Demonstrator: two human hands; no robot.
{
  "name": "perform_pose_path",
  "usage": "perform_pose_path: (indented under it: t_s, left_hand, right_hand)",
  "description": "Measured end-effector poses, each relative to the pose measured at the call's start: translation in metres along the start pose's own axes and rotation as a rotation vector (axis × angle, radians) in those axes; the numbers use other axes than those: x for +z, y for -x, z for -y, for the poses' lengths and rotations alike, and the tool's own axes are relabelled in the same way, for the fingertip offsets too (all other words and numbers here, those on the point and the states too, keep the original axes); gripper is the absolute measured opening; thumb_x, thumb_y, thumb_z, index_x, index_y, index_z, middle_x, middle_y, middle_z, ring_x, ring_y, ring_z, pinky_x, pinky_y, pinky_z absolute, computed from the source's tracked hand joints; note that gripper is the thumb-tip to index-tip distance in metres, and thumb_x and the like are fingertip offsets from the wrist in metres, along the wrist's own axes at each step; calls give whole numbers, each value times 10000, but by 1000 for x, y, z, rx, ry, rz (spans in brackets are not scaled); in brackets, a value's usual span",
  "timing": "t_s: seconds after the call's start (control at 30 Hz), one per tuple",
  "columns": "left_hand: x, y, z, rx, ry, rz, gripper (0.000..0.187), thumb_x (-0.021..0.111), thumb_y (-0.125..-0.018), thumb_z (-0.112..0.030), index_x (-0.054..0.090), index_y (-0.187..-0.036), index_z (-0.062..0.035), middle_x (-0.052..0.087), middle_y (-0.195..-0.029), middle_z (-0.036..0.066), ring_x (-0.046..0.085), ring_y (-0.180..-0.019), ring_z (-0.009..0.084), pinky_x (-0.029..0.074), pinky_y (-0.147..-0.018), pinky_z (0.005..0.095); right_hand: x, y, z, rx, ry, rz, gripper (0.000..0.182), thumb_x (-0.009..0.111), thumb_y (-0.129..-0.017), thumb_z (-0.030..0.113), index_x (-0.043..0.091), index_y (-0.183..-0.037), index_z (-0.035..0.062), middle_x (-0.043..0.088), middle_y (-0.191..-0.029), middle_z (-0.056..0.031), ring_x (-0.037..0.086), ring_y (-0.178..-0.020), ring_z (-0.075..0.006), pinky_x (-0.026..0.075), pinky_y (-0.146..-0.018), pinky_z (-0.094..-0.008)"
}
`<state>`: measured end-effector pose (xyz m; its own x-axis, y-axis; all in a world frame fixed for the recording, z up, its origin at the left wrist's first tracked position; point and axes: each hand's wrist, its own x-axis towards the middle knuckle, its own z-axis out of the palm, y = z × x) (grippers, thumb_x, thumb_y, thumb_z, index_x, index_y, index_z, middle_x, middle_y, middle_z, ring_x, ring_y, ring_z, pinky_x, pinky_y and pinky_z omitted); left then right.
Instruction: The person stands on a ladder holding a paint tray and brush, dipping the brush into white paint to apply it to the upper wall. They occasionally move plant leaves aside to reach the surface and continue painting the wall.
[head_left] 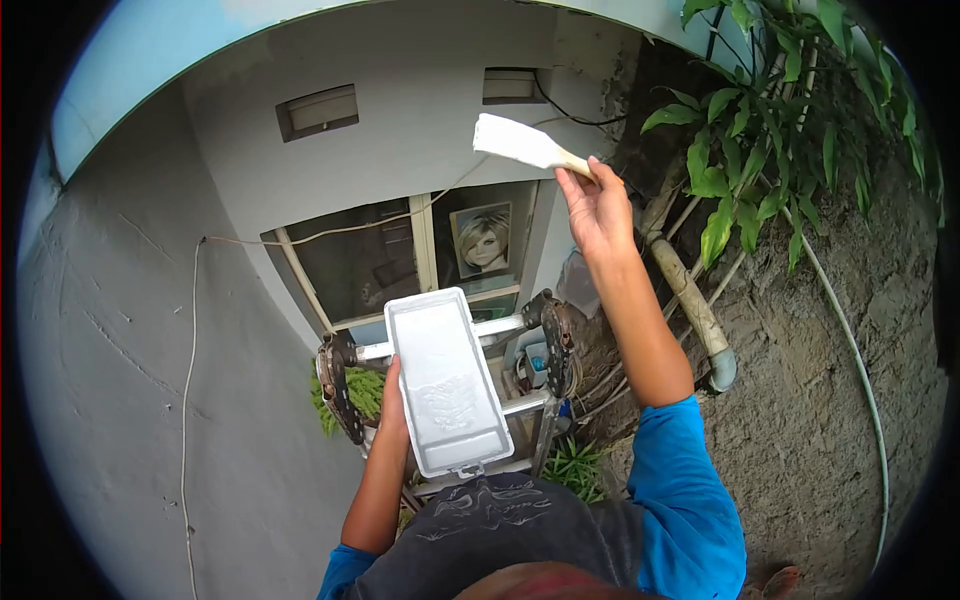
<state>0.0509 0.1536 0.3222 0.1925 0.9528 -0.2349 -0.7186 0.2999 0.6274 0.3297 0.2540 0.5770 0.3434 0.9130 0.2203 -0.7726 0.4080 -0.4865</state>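
And there's the paintbrush [520, 143], up high before the grey wall [330, 150], its broad head coated white, its pale handle pinched in the right hand [603, 208]! Lower down, the left hand [394, 408] clasps the side of an oblong white paint tray [427, 299], fingers hidden, over the folding ladder [525, 404]; rippled white paint [445, 403] glistens in its nearer half.
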Motion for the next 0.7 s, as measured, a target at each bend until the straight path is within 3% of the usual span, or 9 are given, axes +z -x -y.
perform_pose_path:
  t_s: [0.17,0.37,0.4,0.47,0.6,0.67,0.7]
  left_hand:
    - [-2,0,2,4,-35,1,684,429,-971,-537,456,-1387,4,575,-1306,179,591,-1154,303,471,-991,383]
    - [-7,-3,3,23,-48,-12,696,457,-959,-545,450,-1393,-1,567,-1312,173,584,-1152,303,470,-987,383]
    - [-9,-5,4,27,-42,-11,695,461,-959,-543,450,-1394,-2,566,-1314,171,580,-1155,301,467,-988,381]
    - [-9,-5,4,31,-44,-9,694,465,-958,-541,449,-1396,-4,565,-1315,169,575,-1158,300,464,-989,380]
    - [-3,0,5,60,-81,-40,698,471,-955,-545,449,-1398,-6,554,-1331,167,562,-1171,300,455,-995,381]
    - [-3,-2,4,70,-99,-33,700,472,-955,-548,448,-1398,-7,550,-1335,167,559,-1174,303,452,-997,383]
    - [-4,-2,4,59,-86,-40,699,472,-955,-547,448,-1398,-7,548,-1339,169,557,-1177,305,451,-998,385]
  right_hand:
    - [47,-104,79,-335,-275,38,216,507,-951,8,422,-1100,-123,489,-1162,-255,567,-1118,-398,511,-1001,-561]
    - [116,-173,147,-632,-357,73,264,445,-955,-34,360,-1163,-174,496,-1166,-296,599,-1054,-455,532,-953,-615]
    - [126,-174,154,-601,-371,29,254,517,-928,-45,470,-1161,-135,579,-1156,-238,644,-1021,-387,573,-930,-488]
    - [127,-233,168,-740,-309,120,121,569,-908,22,556,-1025,-4,599,-1003,-131,641,-863,-269,601,-794,-464]
    - [142,-235,182,-797,-115,214,100,542,-908,28,541,-1006,8,571,-1041,-138,629,-913,-275,597,-817,-514]
    - [146,-236,187,-786,43,343,97,513,-915,37,544,-1004,16,571,-1015,-121,631,-891,-269,602,-808,-500]
    - [152,-240,187,-797,67,285,120,472,-933,61,550,-1016,23,567,-1009,-113,627,-876,-256,607,-768,-457]
